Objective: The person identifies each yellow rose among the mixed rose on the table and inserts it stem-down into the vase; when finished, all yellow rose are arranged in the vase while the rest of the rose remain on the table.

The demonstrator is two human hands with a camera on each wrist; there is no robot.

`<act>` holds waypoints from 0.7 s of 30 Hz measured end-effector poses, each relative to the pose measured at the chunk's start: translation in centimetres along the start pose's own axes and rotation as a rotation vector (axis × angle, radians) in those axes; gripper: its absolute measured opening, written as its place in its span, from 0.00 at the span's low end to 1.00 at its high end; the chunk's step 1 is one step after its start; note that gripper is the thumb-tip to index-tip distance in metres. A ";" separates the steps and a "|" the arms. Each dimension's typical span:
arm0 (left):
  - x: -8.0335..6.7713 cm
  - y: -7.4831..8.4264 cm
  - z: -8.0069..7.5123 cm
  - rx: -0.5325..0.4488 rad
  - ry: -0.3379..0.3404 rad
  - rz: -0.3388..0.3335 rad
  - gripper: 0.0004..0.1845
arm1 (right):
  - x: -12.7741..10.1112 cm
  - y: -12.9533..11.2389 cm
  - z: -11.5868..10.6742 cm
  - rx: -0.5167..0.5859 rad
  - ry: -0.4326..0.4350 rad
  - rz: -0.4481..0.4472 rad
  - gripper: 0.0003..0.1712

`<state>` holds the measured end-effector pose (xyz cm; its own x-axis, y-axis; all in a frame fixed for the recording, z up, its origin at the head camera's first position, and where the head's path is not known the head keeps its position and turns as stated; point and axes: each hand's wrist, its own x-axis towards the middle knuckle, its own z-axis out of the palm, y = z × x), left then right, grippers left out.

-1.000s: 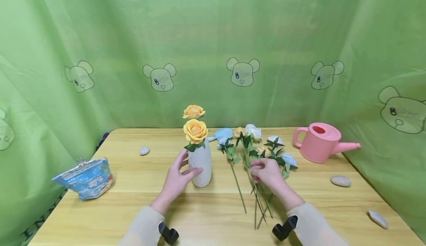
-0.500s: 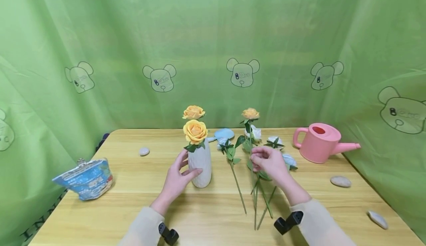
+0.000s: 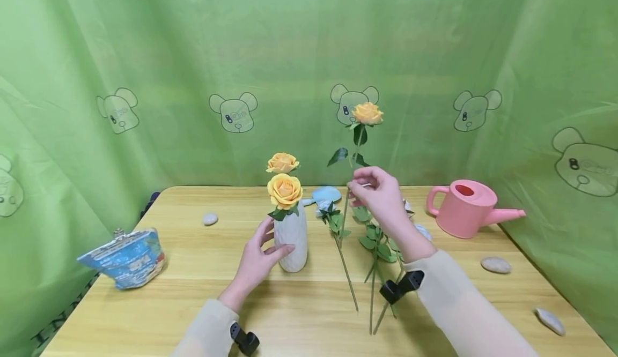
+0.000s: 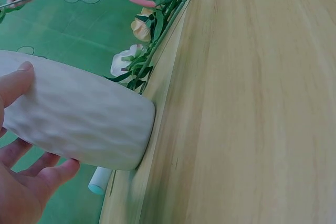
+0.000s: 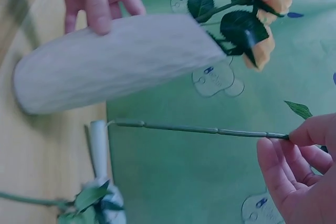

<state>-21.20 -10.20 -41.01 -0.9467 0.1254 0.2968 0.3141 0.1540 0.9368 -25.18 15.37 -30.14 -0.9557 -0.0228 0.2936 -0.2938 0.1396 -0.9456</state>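
My left hand (image 3: pixel 258 255) holds the white textured vase (image 3: pixel 293 242), thumb on one side and fingers on the other. The vase stands upright on the table with two yellow-orange roses (image 3: pixel 285 191) in it. To the right of the vase, my right hand (image 3: pixel 379 193) pinches the green stem (image 5: pixel 194 129) of another yellow rose (image 3: pixel 368 113). That rose is raised bloom up, its stem slanting down and its lower end apart from the vase in the right wrist view. Below, several artificial flowers lie on the table, with green leaves (image 3: pixel 381 244) and long stems showing; my right hand partly hides them.
A blue toy shovel (image 3: pixel 326 194) lies behind the vase, beside a pale blue flower. At right stand a pink watering can (image 3: pixel 463 209) and two stones, one being the grey stone (image 3: pixel 495 265). A small white stone (image 3: pixel 210 218) and a blue bag (image 3: pixel 127 260) are at left.
My right hand has lifted the yellow rose from among the lying flowers, raising it and turning it upright, slightly left. My left hand and the vase have stayed in place.
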 end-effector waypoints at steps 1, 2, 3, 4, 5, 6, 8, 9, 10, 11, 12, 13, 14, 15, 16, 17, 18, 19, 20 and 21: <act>0.0 0.0 0.0 0.001 -0.002 0.000 0.39 | 0.2 -0.4 0.3 0.014 0.001 -0.008 0.16; 0.0 0.1 0.0 0.003 -0.002 0.000 0.39 | 0.4 -0.8 0.5 0.029 0.002 -0.018 0.16; 0.0 0.1 0.0 0.002 -0.003 -0.003 0.39 | 0.6 -1.3 0.8 0.043 0.005 -0.029 0.16; 0.0 0.1 0.0 0.002 -0.003 -0.001 0.39 | 0.9 -1.8 1.1 0.056 0.008 -0.041 0.16; 0.0 0.1 0.0 0.003 -0.003 -0.001 0.39 | 1.1 -2.3 1.4 0.070 0.009 -0.052 0.15; 0.0 0.1 0.0 0.003 -0.003 0.000 0.39 | 1.3 -2.8 1.6 0.082 0.012 -0.065 0.15; 0.1 0.1 0.0 0.002 -0.004 0.002 0.39 | 1.7 -3.8 2.1 0.104 0.021 -0.093 0.14; 0.1 0.1 0.0 0.000 -0.004 0.002 0.39 | 1.9 -4.3 2.4 0.119 0.025 -0.104 0.14; 0.1 0.0 0.0 0.000 -0.004 0.002 0.39 | 2.1 -4.8 2.7 0.133 0.029 -0.116 0.14; 0.1 0.0 0.0 -0.001 -0.004 0.002 0.39 | 2.3 -5.2 2.9 0.148 0.031 -0.129 0.14; 0.0 0.0 0.0 -0.002 -0.004 0.001 0.39 | 2.5 -5.7 3.2 0.162 0.036 -0.144 0.14; 0.0 0.0 0.0 -0.002 -0.003 0.000 0.39 | 2.6 -6.0 3.4 0.179 0.041 -0.157 0.14; 0.0 0.0 0.0 -0.002 -0.002 -0.002 0.39 | 2.8 -6.3 3.7 0.195 0.046 -0.170 0.14; 0.0 0.0 0.0 -0.002 -0.001 -0.003 0.39 | 3.0 -6.6 3.9 0.211 0.052 -0.183 0.14; 0.0 0.0 0.0 -0.003 0.000 -0.003 0.39 | 3.2 -6.8 4.2 0.226 0.058 -0.193 0.14; 0.1 0.1 0.1 -0.004 0.001 -0.004 0.39 | 3.3 -6.9 4.4 0.240 0.063 -0.202 0.14; 0.1 0.1 0.1 -0.005 0.001 -0.005 0.39 | 3.4 -7.0 4.6 0.251 0.068 -0.206 0.14; 0.1 0.1 0.1 -0.005 0.002 -0.007 0.39 | 3.5 -7.0 4.9 0.259 0.071 -0.208 0.13; 0.1 0.1 0.1 -0.006 0.003 -0.007 0.39 | 3.6 -7.0 5.1 0.262 0.073 -0.210 0.13; 0.1 0.1 0.1 -0.007 0.002 -0.006 0.39 | 3.7 -6.9 5.3 0.266 0.073 -0.209 0.13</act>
<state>-21.20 -10.07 -40.87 -0.9487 0.1223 0.2914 0.3078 0.1482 0.9398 -26.73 9.08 -23.25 -0.8732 0.0488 0.4850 -0.4871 -0.1236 -0.8646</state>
